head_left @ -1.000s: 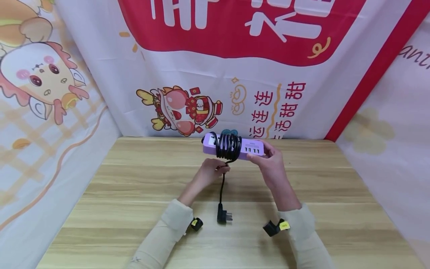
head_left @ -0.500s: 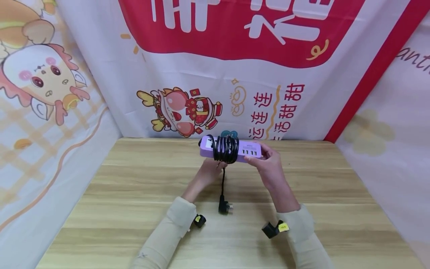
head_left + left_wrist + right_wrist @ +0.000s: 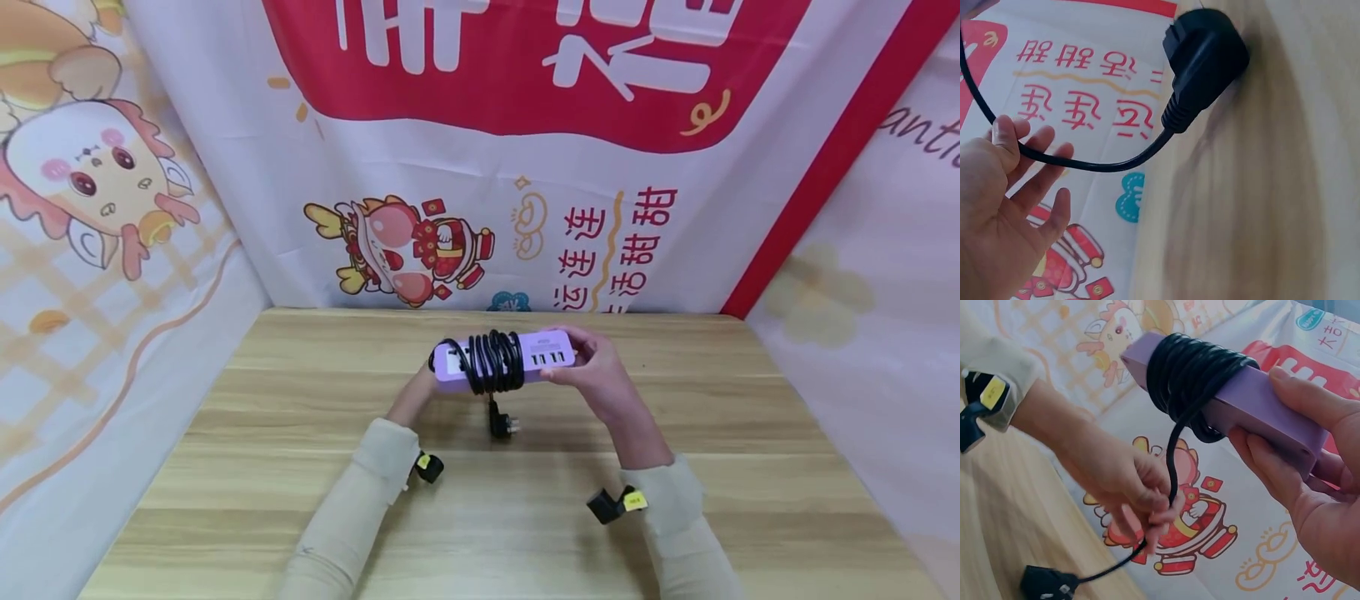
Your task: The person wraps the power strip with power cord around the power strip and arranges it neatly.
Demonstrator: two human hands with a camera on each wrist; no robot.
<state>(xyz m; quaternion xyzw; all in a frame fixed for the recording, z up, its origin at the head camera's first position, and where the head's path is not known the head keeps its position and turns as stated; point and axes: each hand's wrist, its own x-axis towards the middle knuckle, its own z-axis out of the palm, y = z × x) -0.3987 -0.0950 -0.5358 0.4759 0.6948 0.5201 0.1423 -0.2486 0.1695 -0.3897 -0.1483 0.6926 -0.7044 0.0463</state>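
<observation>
A purple power strip (image 3: 546,342) with several USB ports is held up above the table, its black cord (image 3: 495,362) wound in several turns around the body. My right hand (image 3: 606,383) grips its right end, thumb on one side and fingers on the other. Behind the strip my left hand is mostly hidden in the head view. In the left wrist view that hand (image 3: 997,219) pinches the cord's loose end between thumb and index finger, the other fingers spread. From there the cord (image 3: 1097,167) curves to a black plug (image 3: 1204,59), which hangs free below the strip.
A wooden table (image 3: 480,525) lies beneath both hands. Behind it hangs a red and white printed cloth (image 3: 450,158), with further printed cloth (image 3: 82,275) along the left side. Small black devices with yellow labels (image 3: 633,501) sit at both wrists.
The power strip has come down and slightly left, nearer the person. My left hand has passed behind it, and the plug has risen closer to the strip.
</observation>
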